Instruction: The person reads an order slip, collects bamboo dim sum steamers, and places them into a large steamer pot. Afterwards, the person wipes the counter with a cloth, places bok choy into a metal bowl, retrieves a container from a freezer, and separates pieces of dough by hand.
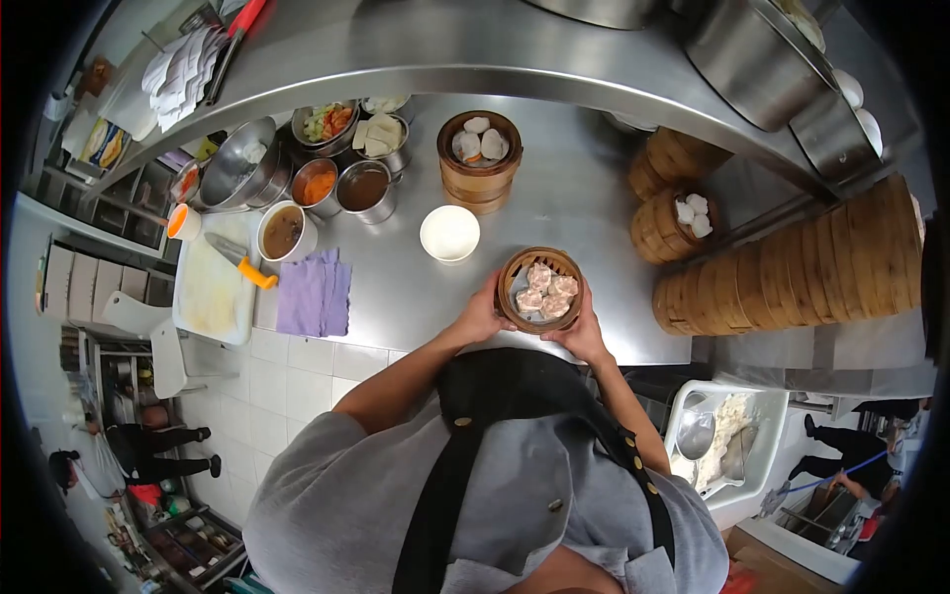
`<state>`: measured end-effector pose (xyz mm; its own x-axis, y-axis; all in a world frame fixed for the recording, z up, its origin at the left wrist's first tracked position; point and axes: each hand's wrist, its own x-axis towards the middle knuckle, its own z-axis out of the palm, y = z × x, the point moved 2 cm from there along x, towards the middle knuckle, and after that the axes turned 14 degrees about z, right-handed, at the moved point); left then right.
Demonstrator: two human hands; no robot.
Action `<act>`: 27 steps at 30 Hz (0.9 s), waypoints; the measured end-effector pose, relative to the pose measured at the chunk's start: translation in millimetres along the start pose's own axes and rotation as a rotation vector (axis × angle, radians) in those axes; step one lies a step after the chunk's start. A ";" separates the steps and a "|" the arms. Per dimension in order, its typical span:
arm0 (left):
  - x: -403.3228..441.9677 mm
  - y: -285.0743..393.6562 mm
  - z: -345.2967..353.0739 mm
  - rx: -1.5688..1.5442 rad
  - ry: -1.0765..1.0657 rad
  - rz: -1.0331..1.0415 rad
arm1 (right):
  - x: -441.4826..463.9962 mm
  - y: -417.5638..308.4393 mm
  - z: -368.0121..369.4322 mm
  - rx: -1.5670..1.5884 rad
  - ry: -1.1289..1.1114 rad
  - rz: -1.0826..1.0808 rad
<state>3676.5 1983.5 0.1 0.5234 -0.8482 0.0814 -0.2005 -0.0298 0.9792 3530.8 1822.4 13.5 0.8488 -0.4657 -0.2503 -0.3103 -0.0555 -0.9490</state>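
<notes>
Between my two hands is a round bamboo steamer basket at the front of the steel counter. Several pale pink dumplings sit together inside it. The fingers of my left hand wrap its left side, while my right hand grips the opposite side. Just beyond the basket, to the left, stands a white tub with pale contents. Farther back is a bamboo steamer stack with white dumplings and a bit of orange in its top tier. My palms and some fingertips are hidden by the basket.
Tall bamboo steamer stacks line the right side. Metal containers of ingredients crowd the back left, near a purple cloth and a cutting board with an orange-handled knife. A steel shelf overhangs the counter. Other people stand farther off.
</notes>
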 end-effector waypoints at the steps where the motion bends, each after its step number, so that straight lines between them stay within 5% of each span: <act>1: 0.5 3.8 -0.4 -0.003 0.002 0.007 | 1.1 3.4 -0.2 -0.006 0.002 -0.005; 6: 2.2 1.3 -5.2 0.128 -0.039 0.134 | 1.9 4.0 0.3 0.039 -0.004 -0.051; 10: 4.6 -52.3 2.0 -0.060 -0.015 0.245 | 7.2 9.5 0.2 -0.116 -0.002 -0.141; 12: 5.7 -40.9 -5.2 0.196 -0.034 0.337 | 12.8 4.0 5.2 -0.113 -0.070 -0.272; 14: 3.4 -12.1 -13.8 0.005 -0.083 0.277 | 8.1 -12.0 11.8 0.127 -0.207 -0.170; 18: 15.1 -24.9 -9.9 0.053 -0.061 0.371 | 12.7 1.9 4.2 0.043 -0.152 -0.187; 19: 13.7 -7.0 -18.6 0.102 -0.061 0.401 | 4.1 -17.9 2.0 -0.156 -0.058 -0.184; 22: 33.0 52.2 -31.2 0.304 0.014 0.433 | 9.0 -46.8 -14.7 0.091 -0.029 -0.189; 27: 55.0 128.5 -48.9 0.232 -0.001 0.494 | -3.2 -122.2 -30.6 -0.152 0.154 -0.288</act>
<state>3720.0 1958.9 139.5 0.3202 -0.7914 0.5208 -0.5997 0.2562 0.7581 3553.0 1803.6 136.1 0.8396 -0.5391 0.0663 -0.1374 -0.3288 -0.9343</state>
